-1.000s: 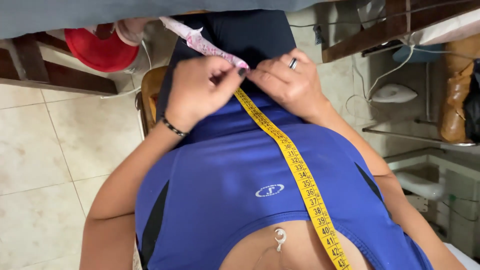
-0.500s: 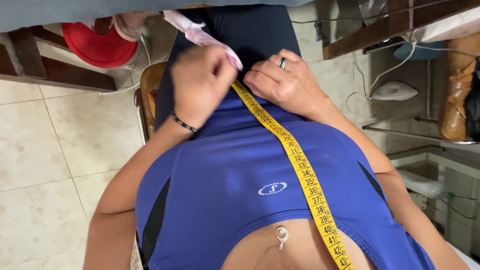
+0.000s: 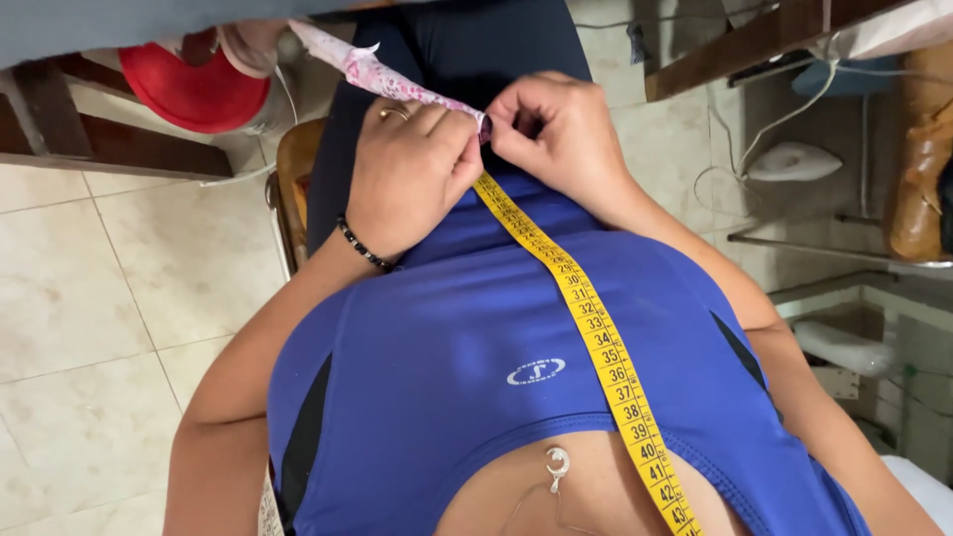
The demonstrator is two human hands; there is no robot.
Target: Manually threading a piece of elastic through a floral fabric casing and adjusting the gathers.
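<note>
My left hand (image 3: 412, 169), with a ring and a black bead bracelet, pinches a strip of pink patterned fabric (image 3: 372, 74) that runs up and to the left. My right hand (image 3: 556, 129) meets it fingertip to fingertip at the strip's near end and also pinches it. A yellow measuring tape (image 3: 586, 318) hangs over my blue top (image 3: 467, 328), running from just under my hands down across my chest. Dark trousers (image 3: 467, 45) cover my lap beneath the hands.
A red bowl-shaped object (image 3: 194, 89) sits at the upper left by a dark wooden frame (image 3: 109, 149). A wooden chair edge (image 3: 290, 189) shows under my left arm. A white iron (image 3: 794, 159) with its cord lies on the tiled floor (image 3: 89, 288) at right, near shelving.
Both hands have come together at the fabric strip's end. My left hand turned so its ring now shows, and my right hand curled its fingers in to pinch.
</note>
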